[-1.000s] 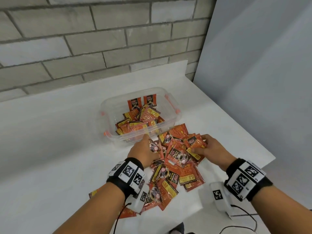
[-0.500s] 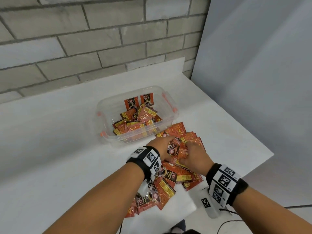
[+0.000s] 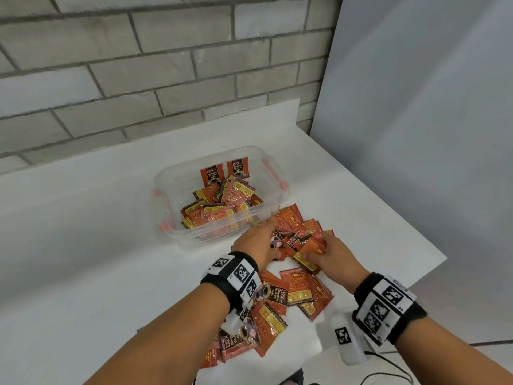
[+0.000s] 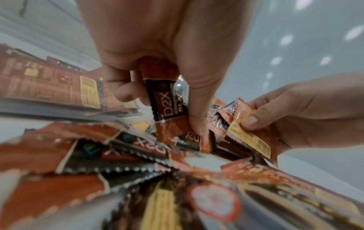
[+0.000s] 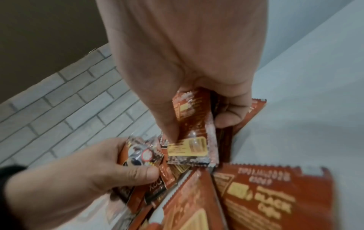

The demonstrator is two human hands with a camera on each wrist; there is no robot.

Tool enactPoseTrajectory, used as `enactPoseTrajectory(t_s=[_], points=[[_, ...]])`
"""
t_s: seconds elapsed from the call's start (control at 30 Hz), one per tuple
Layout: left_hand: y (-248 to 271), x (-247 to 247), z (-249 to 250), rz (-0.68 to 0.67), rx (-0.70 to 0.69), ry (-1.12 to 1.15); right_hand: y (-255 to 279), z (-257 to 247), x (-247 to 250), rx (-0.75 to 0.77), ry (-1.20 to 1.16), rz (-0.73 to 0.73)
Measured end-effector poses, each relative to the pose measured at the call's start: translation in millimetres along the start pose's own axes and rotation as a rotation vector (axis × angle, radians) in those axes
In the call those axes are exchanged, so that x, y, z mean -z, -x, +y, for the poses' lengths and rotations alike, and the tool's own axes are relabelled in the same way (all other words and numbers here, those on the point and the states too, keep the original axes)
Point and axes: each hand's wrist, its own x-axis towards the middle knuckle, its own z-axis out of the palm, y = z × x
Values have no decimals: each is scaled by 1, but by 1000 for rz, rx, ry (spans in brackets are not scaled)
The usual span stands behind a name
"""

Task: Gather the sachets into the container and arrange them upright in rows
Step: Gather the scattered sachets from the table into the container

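Note:
A pile of orange-red sachets [image 3: 294, 293] lies on the white table in front of a clear plastic container [image 3: 169, 179]. The container holds a loose heap of sachets, with two sachets [image 3: 224, 173] standing upright against its far wall. My left hand [image 3: 255, 240] grips a bunch of sachets [image 4: 167, 99] between thumb and curled fingers at the pile's far end. My right hand [image 3: 330, 254] pinches another bunch of sachets [image 5: 193, 129] right beside it. Both bunches touch the pile below.
The white table [image 3: 83, 245] ends at a front right edge [image 3: 410, 279] close to my right wrist. A brick wall [image 3: 138, 65] runs behind and a grey panel [image 3: 430, 134] stands to the right. A cable [image 3: 388, 365] trails near the table's near edge.
Both hands have come together at the far end of the pile and closed on bunches of sachets; a second ago they lay apart on the pile.

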Motion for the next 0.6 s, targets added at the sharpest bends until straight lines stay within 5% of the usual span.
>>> enactPoseTrajectory(t_s=[0.33, 0.6], points=[[32, 37, 18, 251, 34, 258, 3, -34, 24, -95, -548, 60], [13, 137, -47, 543, 379, 674, -41, -132, -7, 164, -192, -59]])
